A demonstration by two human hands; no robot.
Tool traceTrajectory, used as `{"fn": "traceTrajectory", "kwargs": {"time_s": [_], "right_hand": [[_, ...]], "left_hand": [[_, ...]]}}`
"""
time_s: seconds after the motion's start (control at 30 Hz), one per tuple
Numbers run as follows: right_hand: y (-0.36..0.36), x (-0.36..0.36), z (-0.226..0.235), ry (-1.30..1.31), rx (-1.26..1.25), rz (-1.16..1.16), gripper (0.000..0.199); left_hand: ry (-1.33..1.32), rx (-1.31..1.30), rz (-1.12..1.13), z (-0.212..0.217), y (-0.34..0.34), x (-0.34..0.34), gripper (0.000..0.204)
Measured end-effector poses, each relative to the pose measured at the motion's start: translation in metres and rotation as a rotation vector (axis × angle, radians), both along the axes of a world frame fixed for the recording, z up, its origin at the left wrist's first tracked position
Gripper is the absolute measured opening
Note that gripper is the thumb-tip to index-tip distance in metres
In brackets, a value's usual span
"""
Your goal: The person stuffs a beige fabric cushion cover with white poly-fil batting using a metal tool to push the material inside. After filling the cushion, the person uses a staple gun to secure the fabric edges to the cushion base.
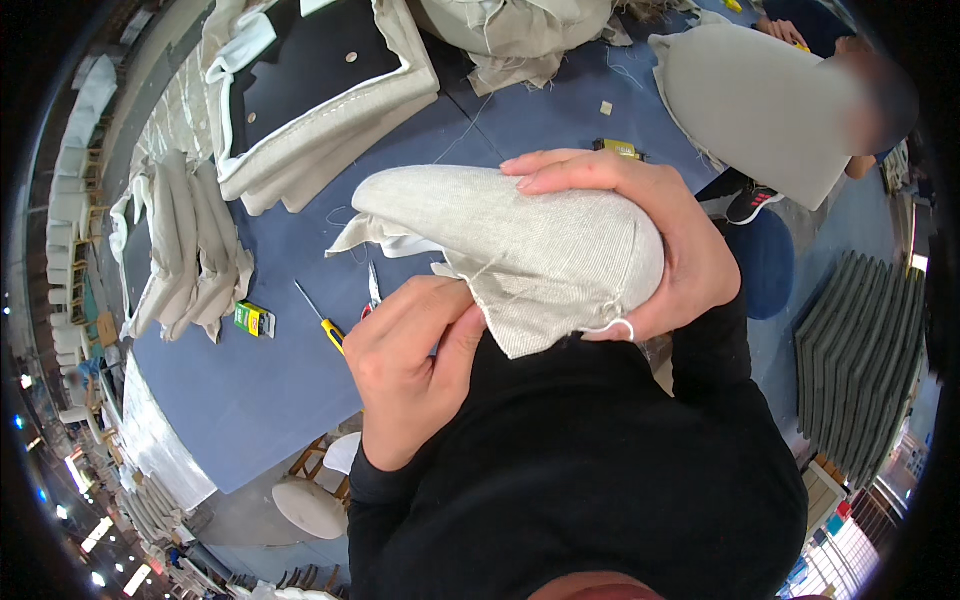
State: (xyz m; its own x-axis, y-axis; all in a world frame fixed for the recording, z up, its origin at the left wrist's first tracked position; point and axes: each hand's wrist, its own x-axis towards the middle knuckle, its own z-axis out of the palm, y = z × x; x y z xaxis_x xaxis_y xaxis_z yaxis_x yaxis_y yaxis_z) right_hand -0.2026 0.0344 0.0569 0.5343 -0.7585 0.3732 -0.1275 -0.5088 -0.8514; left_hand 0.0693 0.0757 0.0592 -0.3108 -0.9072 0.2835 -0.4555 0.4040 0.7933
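Above the blue tabletop, the right grip is cupping the rounded end of an elongated beige woven-fabric cushion, its long axis running leftward; the left grip is pinching its loose flap.

Head camera: the left one of two fisheyes worn side by side on the person's head.
Facing: downward and forward, over the wearer's black top, which fills the lower middle.
Nearest work: the left hand and right hand with a fabric-covered pad, close up and large in mid-view.
Blue-grey desk: seen from above, beyond and below the hands.
Left rim: rows of chairs, far off, small, strung along the lens curve.
Right rim: stacked dark panels, farther than the hands, bowed.
Corners: black, outside the round field.
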Motion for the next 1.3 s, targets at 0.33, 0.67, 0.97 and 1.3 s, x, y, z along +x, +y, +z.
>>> {"fn": "traceTrajectory", "kwargs": {"time_s": [0.33, 0.67, 0.97, 1.3], "right_hand": [[0.014, 0.015, 0.005, 0.018, 0.016, -0.02, 0.086], [0.024, 0.023, 0.003, -0.001, -0.092, -0.047, 0.081], [0.029, 0.037, 0.002, 0.04, -0.128, -0.087, 0.081], [0.025, 0.036, -0.004, 0.007, -0.273, -0.106, 0.074]], "left_hand": [[-0.131, -0.004, -0.009, 0.024, 0.016, 0.002, 0.014], [-0.14, 0.11, -0.041, 0.043, 0.02, 0.006, 0.016], [-0.037, 0.029, 0.047, 0.035, 0.033, 0.007, 0.02], [0.031, 0.096, -0.01, 0.024, 0.028, 0.026, 0.016]]}}
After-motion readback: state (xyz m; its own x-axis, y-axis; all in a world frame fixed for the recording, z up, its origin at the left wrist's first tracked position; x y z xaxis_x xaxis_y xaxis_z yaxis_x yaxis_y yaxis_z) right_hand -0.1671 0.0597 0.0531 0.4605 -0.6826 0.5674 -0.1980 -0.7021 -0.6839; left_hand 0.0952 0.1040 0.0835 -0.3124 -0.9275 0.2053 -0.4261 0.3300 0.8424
